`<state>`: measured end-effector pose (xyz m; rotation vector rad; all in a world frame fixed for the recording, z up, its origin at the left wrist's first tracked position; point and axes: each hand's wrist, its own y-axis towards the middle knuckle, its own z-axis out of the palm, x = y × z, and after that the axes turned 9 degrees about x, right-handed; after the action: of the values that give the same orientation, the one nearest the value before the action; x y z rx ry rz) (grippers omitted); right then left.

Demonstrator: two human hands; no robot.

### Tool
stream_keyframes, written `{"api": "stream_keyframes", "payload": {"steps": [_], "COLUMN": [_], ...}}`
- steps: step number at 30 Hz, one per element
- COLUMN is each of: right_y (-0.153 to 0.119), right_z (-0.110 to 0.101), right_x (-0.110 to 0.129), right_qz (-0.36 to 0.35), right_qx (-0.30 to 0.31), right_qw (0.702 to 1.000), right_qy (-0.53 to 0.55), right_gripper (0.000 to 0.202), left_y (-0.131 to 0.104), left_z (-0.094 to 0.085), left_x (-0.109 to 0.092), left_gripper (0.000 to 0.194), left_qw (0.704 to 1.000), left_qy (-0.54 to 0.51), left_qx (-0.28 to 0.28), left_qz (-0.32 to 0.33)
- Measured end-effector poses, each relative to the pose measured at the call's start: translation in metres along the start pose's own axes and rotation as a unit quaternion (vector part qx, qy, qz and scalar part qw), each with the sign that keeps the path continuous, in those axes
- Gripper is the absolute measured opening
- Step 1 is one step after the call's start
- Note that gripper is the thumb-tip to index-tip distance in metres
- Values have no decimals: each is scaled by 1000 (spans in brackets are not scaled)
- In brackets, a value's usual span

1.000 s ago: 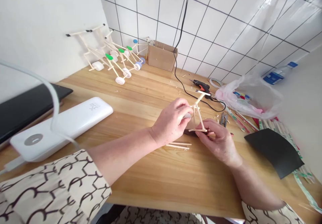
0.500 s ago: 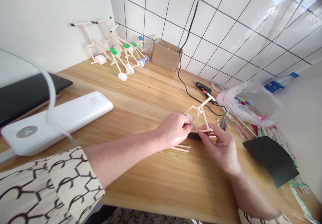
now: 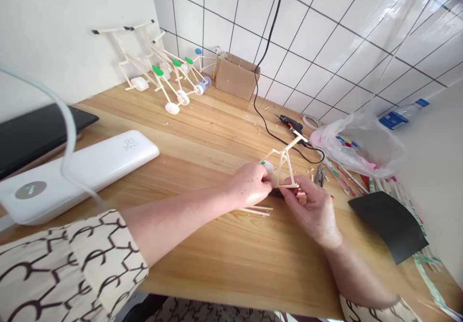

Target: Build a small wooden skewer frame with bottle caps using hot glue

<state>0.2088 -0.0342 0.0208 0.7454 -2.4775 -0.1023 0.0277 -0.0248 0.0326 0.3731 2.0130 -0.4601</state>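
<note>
A small tricycle-like model frame (image 3: 284, 157) of pale wooden sticks stands between my hands, a white wheel and a bit of green at its left side. My left hand (image 3: 251, 183) is closed with its fingertips at the left end of the model; the exact spot it pinches is hidden. From the right, my right hand (image 3: 314, 207) pinches the lower stick between thumb and fingers. Beneath the fingertips a dark object (image 3: 277, 193) shows in part. Loose wooden sticks (image 3: 256, 211) lie just below my left hand.
Several finished-looking stick models (image 3: 159, 73) stand along the wall beside a cardboard box (image 3: 237, 78). A glue gun (image 3: 289, 121) with a black cord, snips (image 3: 320, 175), a plastic bag (image 3: 361, 143) and a black sheet (image 3: 388, 225) lie rightward. A white power bank (image 3: 83, 175) sits left.
The whole view has shifted slightly. Both hands keep their hold on the stick model, with only small shifts of the fingers.
</note>
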Motion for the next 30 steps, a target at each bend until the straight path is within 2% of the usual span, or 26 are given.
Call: {"api": "stream_keyframes", "payload": {"steps": [18,30], "right_y": [3,3], "right_z": [-1,-2], "right_x": [5,9], "right_qz": [2,0], "right_qx": [-1,3], "right_qw": [1000,1000], "right_qy": [20,19], "right_gripper": [12,15], "left_y": [6,6], "left_z": [3,1], "left_x": [1,-1], "left_gripper": [16,14], "left_qw": [1000,999], "left_qy": [16,23], "left_qx": [-10,5], "left_qz": [-18,-40]}}
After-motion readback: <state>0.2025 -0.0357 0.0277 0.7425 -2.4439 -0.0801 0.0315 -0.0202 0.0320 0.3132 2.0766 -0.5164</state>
